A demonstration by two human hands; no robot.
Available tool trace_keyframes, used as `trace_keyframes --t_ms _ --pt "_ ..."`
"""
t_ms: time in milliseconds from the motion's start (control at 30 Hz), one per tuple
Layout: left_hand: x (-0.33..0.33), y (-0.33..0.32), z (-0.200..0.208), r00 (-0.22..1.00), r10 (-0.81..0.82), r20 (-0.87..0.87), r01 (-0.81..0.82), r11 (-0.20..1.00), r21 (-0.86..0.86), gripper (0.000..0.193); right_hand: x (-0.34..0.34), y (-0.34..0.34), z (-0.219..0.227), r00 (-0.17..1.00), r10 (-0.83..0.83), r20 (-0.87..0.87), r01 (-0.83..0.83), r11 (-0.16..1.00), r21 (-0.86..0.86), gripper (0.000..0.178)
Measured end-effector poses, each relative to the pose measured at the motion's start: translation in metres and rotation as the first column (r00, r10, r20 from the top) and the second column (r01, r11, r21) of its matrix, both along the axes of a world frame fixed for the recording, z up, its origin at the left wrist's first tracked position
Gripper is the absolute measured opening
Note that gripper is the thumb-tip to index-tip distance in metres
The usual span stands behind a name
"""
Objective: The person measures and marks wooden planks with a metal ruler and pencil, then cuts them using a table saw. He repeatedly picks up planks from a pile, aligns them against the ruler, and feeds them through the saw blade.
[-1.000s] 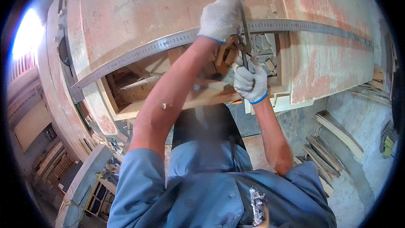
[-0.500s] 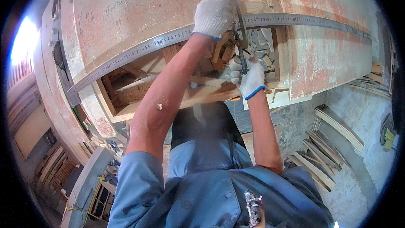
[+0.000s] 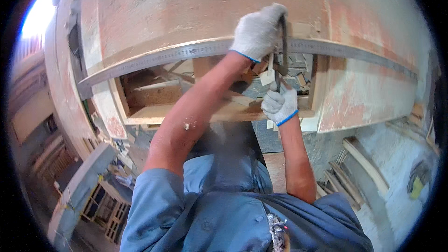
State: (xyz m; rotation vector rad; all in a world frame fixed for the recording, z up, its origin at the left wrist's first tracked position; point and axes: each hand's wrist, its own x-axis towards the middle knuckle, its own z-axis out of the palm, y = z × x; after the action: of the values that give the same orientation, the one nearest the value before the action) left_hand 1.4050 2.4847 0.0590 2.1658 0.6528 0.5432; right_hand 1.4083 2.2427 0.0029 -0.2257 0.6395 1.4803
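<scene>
In a white knit glove, my left hand is closed round the upper part of a dark metal clamp at the edge of the wooden bench top. My right hand, gloved too, grips the clamp's lower end beneath that edge. A long steel ruler runs along the front edge, passing behind my left wrist and the clamp. Under it, an open wooden compartment holds offcuts. Blur and the gloves hide the clamp's jaws in part.
A toothed saw blade stands by the bench at the far left. Timber strips lean on the right. A slatted wooden frame lies at the lower left. A pale painted panel forms the bench's right side.
Bench, ruler and both hands sit lower in the picture as the view shifts. My hands stay on the clamp, which looks more upright, and my left hand has turned slightly around its top.
</scene>
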Motion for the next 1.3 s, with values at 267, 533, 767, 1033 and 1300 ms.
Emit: trace_keyframes --t_ms 267,533,767,1033,1300 --pt "0.002 0.005 0.003 0.999 -0.023 -0.046 0.025 0.999 0.037 0.029 0.008 -0.008 0.005 0.98 0.083 -0.181 -0.078 0.996 0.032 0.045" --pt "-0.001 0.004 0.002 0.981 -0.108 -0.159 0.109 0.994 -0.004 0.033 0.01 -0.015 -0.002 0.968 0.246 0.044 -0.243 0.968 -0.055 0.043" --pt "0.001 0.006 0.0 0.995 -0.068 -0.07 0.072 0.996 0.056 0.021 0.009 -0.012 -0.008 0.994 0.102 0.028 -0.102 0.995 0.002 0.051" --pt "-0.048 -0.026 0.02 0.993 0.092 0.075 -0.11 0.953 0.282 0.037 0.007 0.008 0.024 0.837 0.277 0.471 0.057 0.813 -0.579 0.043" --pt "-0.437 -0.179 -0.005 0.97 0.224 -0.096 -0.231 0.97 -0.069 0.029 -0.043 -0.084 0.049 0.665 0.514 0.543 -0.033 0.746 -0.665 0.06"
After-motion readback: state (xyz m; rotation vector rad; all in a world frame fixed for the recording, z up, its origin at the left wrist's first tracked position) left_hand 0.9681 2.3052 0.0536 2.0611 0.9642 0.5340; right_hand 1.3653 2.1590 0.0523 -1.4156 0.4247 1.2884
